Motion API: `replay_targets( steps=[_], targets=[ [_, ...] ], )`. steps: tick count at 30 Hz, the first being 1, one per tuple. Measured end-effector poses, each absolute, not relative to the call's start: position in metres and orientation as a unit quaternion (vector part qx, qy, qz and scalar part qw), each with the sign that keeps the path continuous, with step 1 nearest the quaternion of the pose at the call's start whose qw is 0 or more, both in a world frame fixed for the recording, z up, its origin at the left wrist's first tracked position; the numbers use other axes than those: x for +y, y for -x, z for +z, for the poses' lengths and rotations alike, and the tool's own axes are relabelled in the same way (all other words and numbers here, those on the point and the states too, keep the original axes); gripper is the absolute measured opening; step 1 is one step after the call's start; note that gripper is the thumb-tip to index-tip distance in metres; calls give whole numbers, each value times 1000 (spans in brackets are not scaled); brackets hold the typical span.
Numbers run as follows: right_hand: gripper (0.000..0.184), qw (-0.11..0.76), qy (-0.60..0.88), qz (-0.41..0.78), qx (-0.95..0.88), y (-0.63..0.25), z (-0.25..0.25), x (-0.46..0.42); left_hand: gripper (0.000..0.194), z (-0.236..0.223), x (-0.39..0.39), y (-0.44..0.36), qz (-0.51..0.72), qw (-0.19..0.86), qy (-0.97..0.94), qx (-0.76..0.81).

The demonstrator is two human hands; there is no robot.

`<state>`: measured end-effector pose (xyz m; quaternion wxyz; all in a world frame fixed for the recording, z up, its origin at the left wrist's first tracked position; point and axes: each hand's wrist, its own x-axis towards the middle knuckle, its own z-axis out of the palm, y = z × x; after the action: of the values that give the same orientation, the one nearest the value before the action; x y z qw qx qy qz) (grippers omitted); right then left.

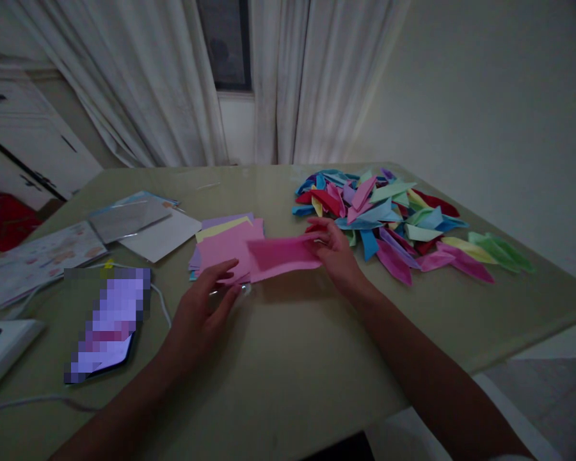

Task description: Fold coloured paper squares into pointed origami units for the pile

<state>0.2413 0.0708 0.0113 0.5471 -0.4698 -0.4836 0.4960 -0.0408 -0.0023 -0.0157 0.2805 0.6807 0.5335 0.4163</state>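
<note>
A sheet of pink paper (283, 257) is pinched along its right edge by my right hand (333, 253), bowed and lifted above the table. Its left end overlaps a stack of coloured paper (221, 250), pink on top with yellow and purple edges showing. At the near side of that stack, my left hand (210, 301) hovers with thumb and fingers apart, holding nothing. Just beyond my right hand spreads a heap of folded paper pieces (384, 205) in red, blue, green, pink, purple and yellow.
A phone (112, 326) with a blurred screen lies at left, beside a white device (7, 352) and a cable (160, 301). Behind them are clear plastic sleeves (129, 218) and a patterned sheet (48, 259). Curtains (148, 83) hang past the table's far edge.
</note>
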Motion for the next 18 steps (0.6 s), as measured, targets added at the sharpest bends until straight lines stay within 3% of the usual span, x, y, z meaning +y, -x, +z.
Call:
replay_targets(
  steps=[2, 5, 8, 15, 18],
  targets=[
    [53, 597, 474, 466, -449, -246, 11, 76, 57, -21, 3, 47, 359, 149, -745, 542],
    [53, 656, 456, 447, -401, -252, 10, 85, 72, -24, 13, 53, 264, 70, -771, 574],
    [47, 690, 444, 432, -375, -256, 7, 91, 77, -19, 28, 53, 206, 45, -803, 557],
    [50, 700, 441, 449, -339, -263, -5, 104, 54, 2, 66, 36, 10, -8, -880, 475],
    [50, 705, 451, 442, -323, -266, -11, 109, 61, 10, 74, 32, -17, -12, -877, 480]
  ],
)
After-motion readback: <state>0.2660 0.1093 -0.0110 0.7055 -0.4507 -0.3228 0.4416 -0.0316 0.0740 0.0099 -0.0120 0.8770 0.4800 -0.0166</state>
